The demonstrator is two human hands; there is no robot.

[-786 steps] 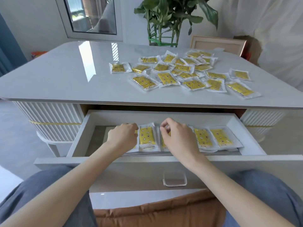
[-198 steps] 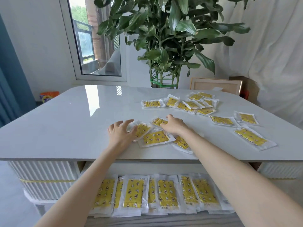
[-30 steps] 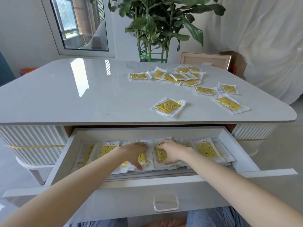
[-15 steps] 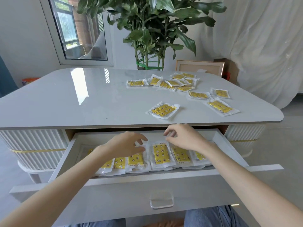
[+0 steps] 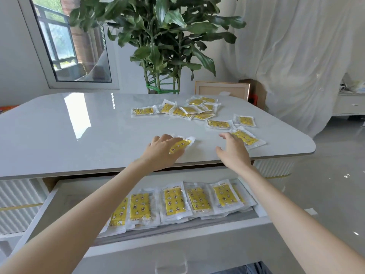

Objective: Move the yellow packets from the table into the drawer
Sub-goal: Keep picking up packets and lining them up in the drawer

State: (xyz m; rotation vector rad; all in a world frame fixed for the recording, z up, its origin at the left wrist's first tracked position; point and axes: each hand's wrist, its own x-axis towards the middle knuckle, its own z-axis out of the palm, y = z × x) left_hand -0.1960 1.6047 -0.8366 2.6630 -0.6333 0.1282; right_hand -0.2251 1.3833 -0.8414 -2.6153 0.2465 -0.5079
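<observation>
Left hand (image 5: 162,152): fingers loosely spread and laid over one yellow packet (image 5: 182,143) close to the table's (image 5: 79,135) near edge; no clear grip visible. Right hand (image 5: 234,152): fingers splayed, holding nothing, tips at the near-left end of another packet (image 5: 249,139). Remaining packets (image 5: 187,111): loose cluster toward the far right. Drawer (image 5: 39,216): pulled out below the tabletop, holding an overlapping row of stored packets (image 5: 175,198). Potted plant (image 5: 164,36): beyond the far edge.

Near packet (image 5: 180,144) lay half hidden under the left hand (image 5: 162,150), drawer handle (image 5: 171,267) was cut off at the bottom.
</observation>
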